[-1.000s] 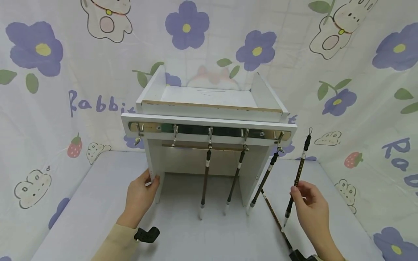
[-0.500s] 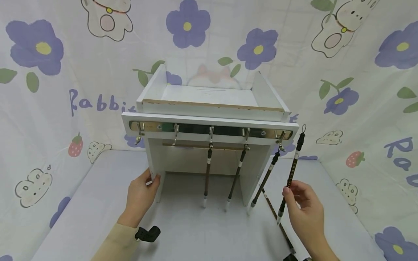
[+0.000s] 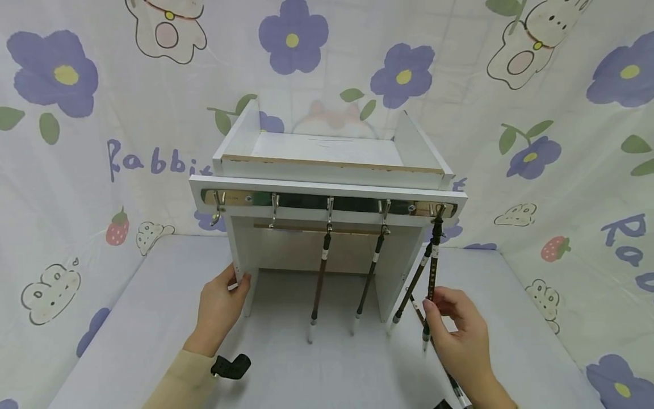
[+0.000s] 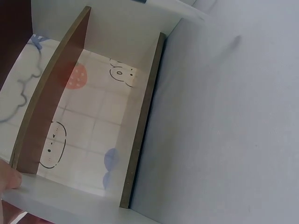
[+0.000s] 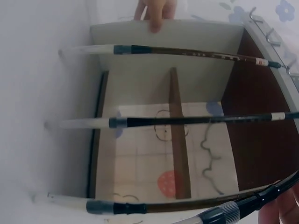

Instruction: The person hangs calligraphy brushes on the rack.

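My right hand (image 3: 460, 335) pinches a dark calligraphy brush (image 3: 432, 272) between thumb and fingers, tip down. The brush's top is at the rightmost hook (image 3: 437, 213) of a white wooden rack (image 3: 327, 184); whether its loop is over the hook I cannot tell. Three brushes hang from the rack's hooks: a middle one (image 3: 321, 272), one right of it (image 3: 370, 278), and one on the rightmost hook (image 3: 411, 289), partly behind the held brush. My left hand (image 3: 221, 309) grips the rack's left side panel, its thumb on the front edge.
Another brush (image 3: 452, 383) lies on the white tabletop (image 3: 327, 375), partly hidden by the right hand. Two hooks at the left, including the outermost hook (image 3: 217, 207), carry no brush. A patterned cloth (image 3: 562, 170) stands behind the table.
My right hand has moved left with the brush, bringing its top from beside the rack to the rightmost hook. The middle hanging brush sways. My left hand stays on the panel.
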Demonstrator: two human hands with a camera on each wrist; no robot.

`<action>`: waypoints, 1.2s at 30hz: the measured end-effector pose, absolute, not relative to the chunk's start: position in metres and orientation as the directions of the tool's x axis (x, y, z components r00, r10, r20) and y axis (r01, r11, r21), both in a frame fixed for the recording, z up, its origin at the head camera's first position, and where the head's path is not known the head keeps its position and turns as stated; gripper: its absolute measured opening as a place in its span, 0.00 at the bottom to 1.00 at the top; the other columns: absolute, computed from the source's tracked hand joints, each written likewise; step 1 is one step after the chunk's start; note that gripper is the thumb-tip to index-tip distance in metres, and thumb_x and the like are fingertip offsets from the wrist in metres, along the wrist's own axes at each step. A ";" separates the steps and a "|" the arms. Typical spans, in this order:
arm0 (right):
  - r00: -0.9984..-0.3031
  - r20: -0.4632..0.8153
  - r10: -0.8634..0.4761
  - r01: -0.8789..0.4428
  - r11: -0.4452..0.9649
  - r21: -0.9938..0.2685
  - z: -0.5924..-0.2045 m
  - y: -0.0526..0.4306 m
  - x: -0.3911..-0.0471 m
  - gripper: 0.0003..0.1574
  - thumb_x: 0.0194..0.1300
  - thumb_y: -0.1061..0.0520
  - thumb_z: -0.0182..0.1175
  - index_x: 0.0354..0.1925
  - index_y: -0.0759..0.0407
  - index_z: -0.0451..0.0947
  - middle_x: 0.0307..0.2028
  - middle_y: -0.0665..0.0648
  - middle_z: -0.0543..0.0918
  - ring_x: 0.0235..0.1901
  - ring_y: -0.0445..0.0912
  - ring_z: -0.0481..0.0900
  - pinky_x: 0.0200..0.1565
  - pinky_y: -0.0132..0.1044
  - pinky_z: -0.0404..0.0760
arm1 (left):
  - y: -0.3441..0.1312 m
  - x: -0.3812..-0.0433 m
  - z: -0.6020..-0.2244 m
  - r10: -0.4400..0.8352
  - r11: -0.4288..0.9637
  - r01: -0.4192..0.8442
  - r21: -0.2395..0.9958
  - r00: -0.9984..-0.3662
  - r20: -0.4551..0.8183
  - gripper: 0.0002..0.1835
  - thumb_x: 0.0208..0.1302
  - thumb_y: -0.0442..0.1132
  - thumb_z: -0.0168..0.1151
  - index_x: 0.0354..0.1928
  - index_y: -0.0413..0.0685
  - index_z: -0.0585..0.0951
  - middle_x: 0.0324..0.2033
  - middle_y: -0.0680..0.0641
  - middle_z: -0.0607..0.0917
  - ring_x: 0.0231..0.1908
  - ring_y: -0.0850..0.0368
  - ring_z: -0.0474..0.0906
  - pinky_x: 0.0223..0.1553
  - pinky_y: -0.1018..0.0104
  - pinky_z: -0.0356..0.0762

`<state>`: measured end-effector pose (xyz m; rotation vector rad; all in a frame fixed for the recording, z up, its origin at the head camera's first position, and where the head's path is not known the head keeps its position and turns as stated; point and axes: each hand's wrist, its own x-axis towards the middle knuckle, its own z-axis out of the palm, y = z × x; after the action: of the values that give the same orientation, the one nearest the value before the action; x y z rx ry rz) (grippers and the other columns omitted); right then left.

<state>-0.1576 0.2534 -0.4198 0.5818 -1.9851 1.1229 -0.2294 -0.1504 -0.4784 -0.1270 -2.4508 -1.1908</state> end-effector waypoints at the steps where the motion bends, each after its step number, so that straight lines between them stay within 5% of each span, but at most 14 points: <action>1: -0.593 0.805 -0.030 -0.703 0.508 -0.498 -0.420 0.252 -0.158 0.23 0.49 0.81 0.63 0.46 0.70 0.77 0.34 0.57 0.80 0.34 0.39 0.78 0.39 0.22 0.77 | -0.150 -0.229 -0.479 -0.097 0.631 0.253 0.734 -0.912 0.398 0.20 0.70 0.42 0.57 0.61 0.45 0.76 0.48 0.37 0.84 0.42 0.43 0.84 0.37 0.51 0.83; 18: -0.497 0.842 -0.208 -0.815 0.445 -0.371 -0.416 0.218 -0.166 0.19 0.52 0.74 0.64 0.44 0.68 0.78 0.35 0.55 0.80 0.31 0.41 0.77 0.37 0.24 0.77 | -0.153 -0.228 -0.479 -0.086 0.629 0.229 0.743 -0.930 0.358 0.23 0.71 0.44 0.56 0.65 0.47 0.73 0.51 0.37 0.82 0.44 0.42 0.83 0.38 0.51 0.83; 36: -0.517 0.796 -0.314 -0.829 0.415 -0.375 -0.416 0.188 -0.169 0.19 0.56 0.69 0.65 0.47 0.59 0.80 0.36 0.48 0.80 0.32 0.39 0.76 0.33 0.28 0.77 | -0.149 -0.236 -0.471 -0.082 0.671 0.181 0.719 -0.945 0.315 0.23 0.72 0.53 0.51 0.60 0.47 0.75 0.52 0.37 0.82 0.47 0.41 0.82 0.42 0.46 0.81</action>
<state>-0.1691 0.1880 -0.4157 0.9656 -2.0338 1.0381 -0.2355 -0.1488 -0.4708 -0.0788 -2.5657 -1.1540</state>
